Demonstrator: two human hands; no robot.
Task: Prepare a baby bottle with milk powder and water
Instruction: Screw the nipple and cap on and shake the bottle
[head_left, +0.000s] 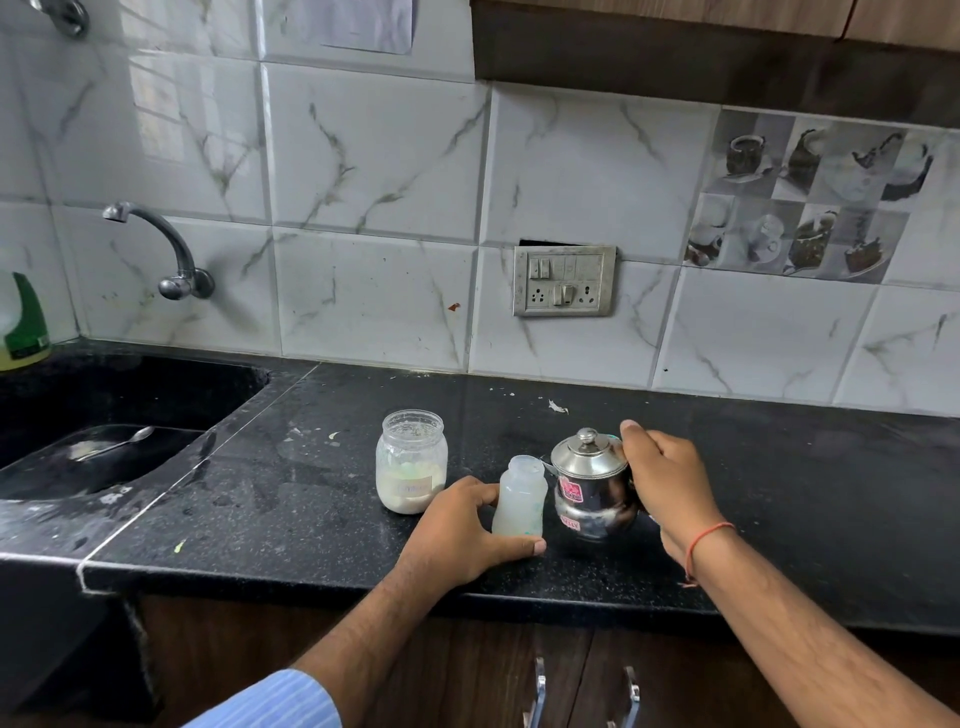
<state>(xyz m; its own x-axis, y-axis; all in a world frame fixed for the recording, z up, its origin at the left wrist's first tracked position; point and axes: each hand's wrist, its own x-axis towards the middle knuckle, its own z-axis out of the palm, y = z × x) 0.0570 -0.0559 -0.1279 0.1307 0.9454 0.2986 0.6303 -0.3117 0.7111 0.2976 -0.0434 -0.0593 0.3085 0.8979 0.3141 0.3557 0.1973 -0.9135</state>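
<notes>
An open, capless baby bottle (519, 499) stands upright on the black counter (311, 499), whitish inside. My left hand (462, 530) grips it from the left, thumb in front near its base. Just right of the bottle sits a small steel kettle (592, 488) with a lid and knob, its spout toward the bottle. My right hand (662, 478) holds the kettle at its handle side, with the forefinger up by the lid. A lidless clear jar of milk powder (411, 462) stands left of the bottle, about a third full.
A black sink (104, 410) lies at the left with a spoon (117, 441) in it, a wall tap (166, 249) above and a green soap bottle (23, 322) at the edge. A switch plate (564, 280) is on the tiled wall. Drawer handles (540, 691) sit below the counter.
</notes>
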